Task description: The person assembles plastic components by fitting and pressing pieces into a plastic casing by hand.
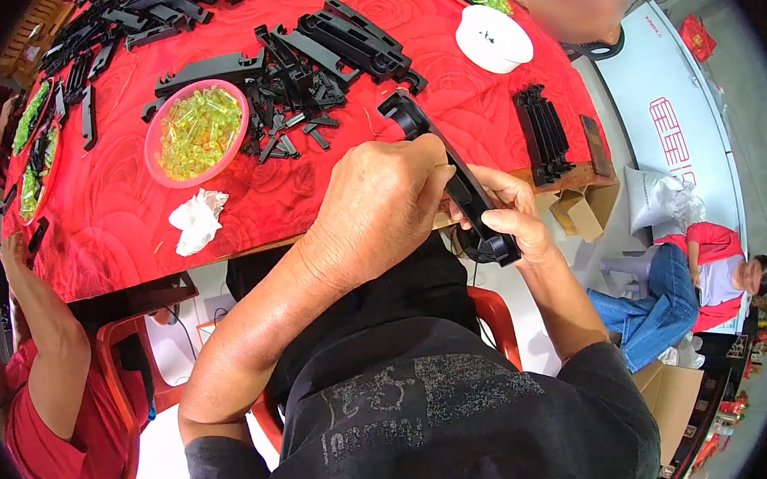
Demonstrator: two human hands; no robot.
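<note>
A long, narrow black plastic housing [469, 198] is tilted in front of me over the table's near edge. My right hand [515, 216] grips its lower end, thumb on top and fingers beneath. My left hand [384, 194] is closed against the housing's upper part, fingers curled in a pinch; what sits between the fingertips is hidden. Beyond the left hand lies a heap of small black plastic pieces [298, 125] beside longer black housings [346, 44]. A pink bowl [154, 167] holds small clear yellow-green plastic pieces [199, 132].
A red rose-patterned cloth [111, 216] covers the table. On it are crumpled white tissue [199, 221], a white round container [494, 38] and a row of black housings [542, 132]. A person in red [63, 400] sits at left. An open cardboard box [584, 210] stands below the right edge.
</note>
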